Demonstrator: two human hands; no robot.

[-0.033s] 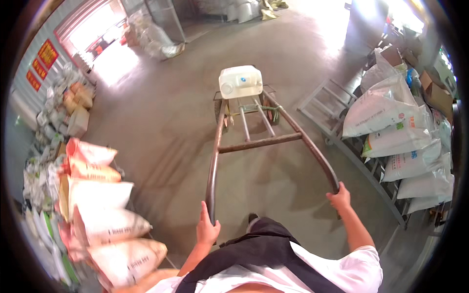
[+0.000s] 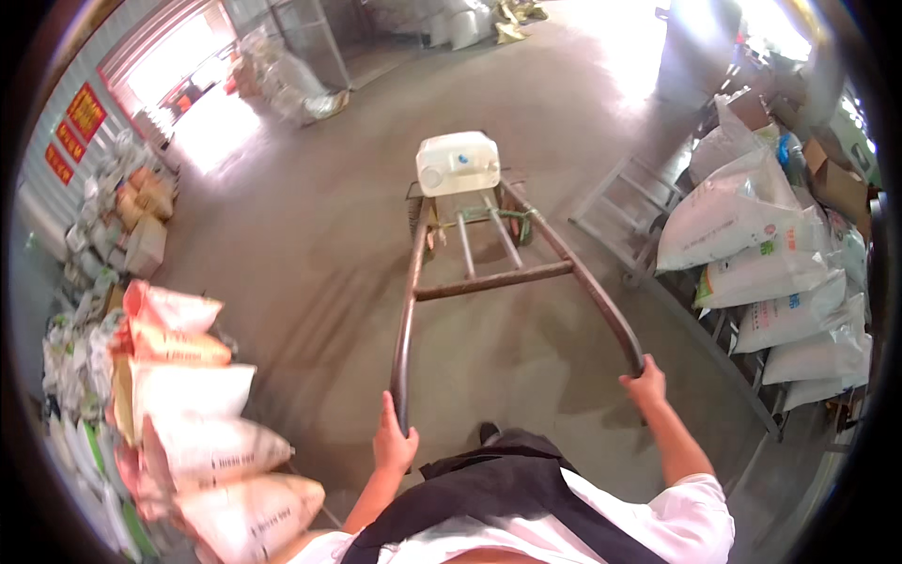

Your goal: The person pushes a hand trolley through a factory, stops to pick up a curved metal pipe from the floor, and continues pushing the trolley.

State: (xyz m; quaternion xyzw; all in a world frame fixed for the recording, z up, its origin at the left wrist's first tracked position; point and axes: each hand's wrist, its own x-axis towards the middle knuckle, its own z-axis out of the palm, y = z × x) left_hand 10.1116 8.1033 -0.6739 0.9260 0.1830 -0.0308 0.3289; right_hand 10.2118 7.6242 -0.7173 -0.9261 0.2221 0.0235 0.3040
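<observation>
Both handles (image 2: 405, 348) of the cart (image 2: 493, 280) are gripped by the curled left hand (image 2: 393, 446) and right hand (image 2: 646, 383), and a white jug (image 2: 458, 164) is positioned at the cart's far end.

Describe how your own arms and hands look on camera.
The left hand and right hand are ungloved. The forearms are bare, with no watch, band or cable visible. The right arm's white sleeve looks short and plain.
</observation>
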